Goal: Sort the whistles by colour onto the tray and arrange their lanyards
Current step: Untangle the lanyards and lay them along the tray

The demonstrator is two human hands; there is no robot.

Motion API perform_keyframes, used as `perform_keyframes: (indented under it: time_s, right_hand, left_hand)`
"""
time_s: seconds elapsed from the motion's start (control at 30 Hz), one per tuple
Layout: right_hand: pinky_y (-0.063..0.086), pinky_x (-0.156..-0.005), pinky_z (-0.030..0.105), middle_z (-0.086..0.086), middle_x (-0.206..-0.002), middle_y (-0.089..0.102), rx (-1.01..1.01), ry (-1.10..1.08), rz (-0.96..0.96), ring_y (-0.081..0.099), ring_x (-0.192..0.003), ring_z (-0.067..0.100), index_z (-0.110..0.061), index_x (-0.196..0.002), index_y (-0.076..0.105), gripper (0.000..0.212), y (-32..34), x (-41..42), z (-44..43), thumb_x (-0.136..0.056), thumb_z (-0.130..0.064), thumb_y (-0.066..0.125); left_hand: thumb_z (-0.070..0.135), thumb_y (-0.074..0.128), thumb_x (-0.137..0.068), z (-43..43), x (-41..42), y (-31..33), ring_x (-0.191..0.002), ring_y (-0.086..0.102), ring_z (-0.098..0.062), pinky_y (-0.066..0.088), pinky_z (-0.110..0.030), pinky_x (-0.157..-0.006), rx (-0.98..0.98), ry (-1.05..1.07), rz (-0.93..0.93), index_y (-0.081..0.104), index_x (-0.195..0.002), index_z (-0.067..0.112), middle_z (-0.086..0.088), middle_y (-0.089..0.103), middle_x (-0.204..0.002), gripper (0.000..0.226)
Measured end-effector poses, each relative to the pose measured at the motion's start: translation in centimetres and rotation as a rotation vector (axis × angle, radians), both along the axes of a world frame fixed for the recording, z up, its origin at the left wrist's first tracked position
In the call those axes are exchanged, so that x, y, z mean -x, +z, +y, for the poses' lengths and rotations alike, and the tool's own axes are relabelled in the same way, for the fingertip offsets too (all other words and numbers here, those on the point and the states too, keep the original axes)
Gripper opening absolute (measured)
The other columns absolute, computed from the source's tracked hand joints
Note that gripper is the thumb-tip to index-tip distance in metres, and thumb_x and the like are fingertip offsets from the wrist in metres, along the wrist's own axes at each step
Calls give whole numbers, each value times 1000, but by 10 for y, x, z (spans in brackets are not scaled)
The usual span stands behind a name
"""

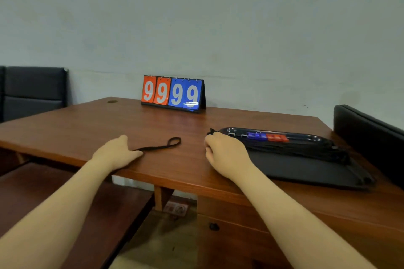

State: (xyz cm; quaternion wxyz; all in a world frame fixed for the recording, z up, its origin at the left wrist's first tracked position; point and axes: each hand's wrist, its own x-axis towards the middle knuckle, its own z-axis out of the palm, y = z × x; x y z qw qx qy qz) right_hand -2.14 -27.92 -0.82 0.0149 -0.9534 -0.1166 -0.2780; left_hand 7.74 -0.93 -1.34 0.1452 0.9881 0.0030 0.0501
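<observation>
Table (87, 124): scoreboard (172, 94), lanyard (161, 147), tray (306, 170).

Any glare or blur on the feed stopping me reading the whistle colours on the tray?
Head view: light soft and even, shadows faint; glare only on the scoreboard, at its lower right blue card; whistles on the tray small and soft, yet blue and red read clearly; forearms soft and stretched toward the bottom corners.
</observation>
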Motion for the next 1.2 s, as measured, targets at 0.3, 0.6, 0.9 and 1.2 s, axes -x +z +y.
perform_keyframes:
  time_s: [0.3, 0.6, 0.9, 1.2]
  right_hand:
    - [52, -79, 45, 4, -108, 56, -264, 201, 215, 57, -94, 26, -17, -110, 55, 18, -10, -20, 84, -97, -22, 44]
    - [48, -92, 41, 5, -132, 48, -258, 132, 303, 53, -114, 26, -17, -133, 48, 35, -16, -35, 81, -98, -23, 45]
    - [56, -71, 23, 9, -92, 72, -1170, 266, 409, 66, -72, 10, -6, -110, 69, 21, 4, -22, 62, -91, -12, 62]
    - [49, -82, 23, -4, -86, 66, -690, -215, 32, 60, -79, 8, -13, -94, 70, 11, 39, 7, -75, -91, -11, 60]
  left_hand:
    - [35, 49, -96, -19, 5, -3, -73, 54, -17, 39, -30, -69, 368, -131, -171, 57, -82, 12, -7, 63, -85, 28]
    - [28, 68, -85, -13, 14, -6, -85, 58, -15, 39, -21, -66, 223, -380, -148, 60, -82, 26, 8, 59, -83, 8]
    - [18, 73, -80, -64, 35, 9, -67, 53, -4, 38, -14, -61, 442, -559, -419, 53, -91, 21, 8, 60, -81, 23]
    - [36, 50, -94, -87, 26, 21, -77, 60, -12, 48, -26, -71, 247, -621, -209, 62, -83, 23, 4, 64, -80, 21]
